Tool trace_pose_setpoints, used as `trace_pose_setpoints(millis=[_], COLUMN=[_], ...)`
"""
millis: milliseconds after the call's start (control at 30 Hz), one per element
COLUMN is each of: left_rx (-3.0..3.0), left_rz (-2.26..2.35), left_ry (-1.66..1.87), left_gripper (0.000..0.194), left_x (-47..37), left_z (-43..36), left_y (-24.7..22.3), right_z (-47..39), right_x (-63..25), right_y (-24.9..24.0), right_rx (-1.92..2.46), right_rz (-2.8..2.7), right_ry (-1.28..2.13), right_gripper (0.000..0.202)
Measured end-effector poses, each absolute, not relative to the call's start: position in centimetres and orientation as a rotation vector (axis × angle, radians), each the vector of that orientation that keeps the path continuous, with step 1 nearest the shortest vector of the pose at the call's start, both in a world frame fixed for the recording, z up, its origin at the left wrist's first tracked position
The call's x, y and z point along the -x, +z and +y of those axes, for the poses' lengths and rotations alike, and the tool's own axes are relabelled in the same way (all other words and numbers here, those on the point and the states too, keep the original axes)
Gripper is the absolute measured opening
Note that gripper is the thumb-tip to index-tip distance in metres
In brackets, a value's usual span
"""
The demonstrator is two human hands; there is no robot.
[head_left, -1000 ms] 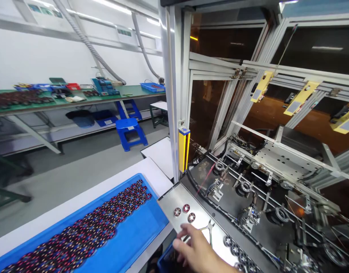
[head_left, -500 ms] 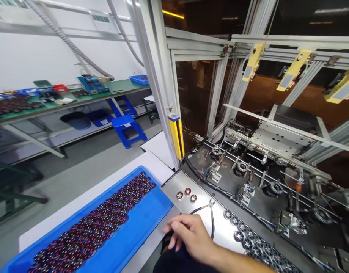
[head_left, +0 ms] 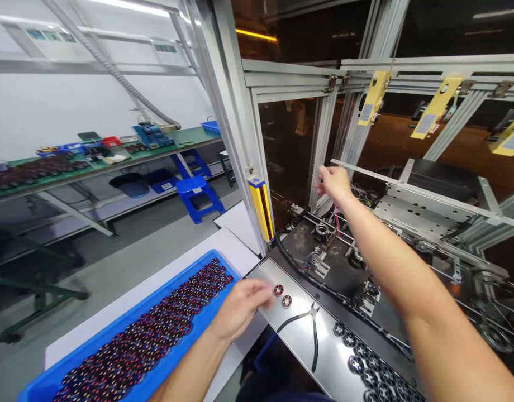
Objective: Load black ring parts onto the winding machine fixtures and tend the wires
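Observation:
My left hand [head_left: 242, 307] reaches over the near left corner of the metal plate [head_left: 293, 346], its fingers smeared by motion. Just beyond the fingertips lie two small round wound cores, one red [head_left: 279, 290] and one copper-coloured [head_left: 286, 301]. Any core under the fingers is hidden. My right hand [head_left: 334, 183] is raised above the machine's left end, fingers curled together; what they hold, if anything, does not show. Below its wrist a thin red strand [head_left: 337, 220] hangs down. Side cutters [head_left: 314, 329] rest on the plate with their handles spread.
A blue tray [head_left: 210, 321] with many dark wound cores stands at the left. Several black-and-silver cores [head_left: 361, 350] line the plate's right side. The machine [head_left: 296, 245] has rods and ring holders. A frame post [head_left: 227, 111] carries a yellow sensor bar [head_left: 261, 209].
My right hand has left the plate's front and risen over the machine. My left hand has entered, covering where a third core lay. The view has shifted slightly.

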State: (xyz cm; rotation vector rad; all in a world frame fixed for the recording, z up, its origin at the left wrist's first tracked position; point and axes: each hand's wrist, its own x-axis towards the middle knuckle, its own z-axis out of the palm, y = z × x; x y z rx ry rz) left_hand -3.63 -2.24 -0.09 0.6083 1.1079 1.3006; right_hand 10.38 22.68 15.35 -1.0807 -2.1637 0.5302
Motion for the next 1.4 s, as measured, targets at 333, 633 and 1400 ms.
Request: trace_pose_setpoints(millis=[333,633,1400], left_rx=[-0.398,-0.815,-1.180], left_rz=[0.784,0.842,1.137], left_ry=[1.588,1.463,1.423], left_gripper=[0.049,0.012,0.006], left_x=[-1.5,-4.3,-4.0], left_z=[15.4,25.9,38.1], left_y=[2.7,-0.7,-8.3], right_z=[17.9,29.3,42.5], right_x=[-19.9,-18.7,-20.4], right_y=[8.3,2.6,0.6], right_rx=[1.173,1.185,1.276], right_rz=[-2.333,-1.811,-2.296], right_ry=[1.381,1.303,0.691], right_gripper=[0.045,0.044,0.029])
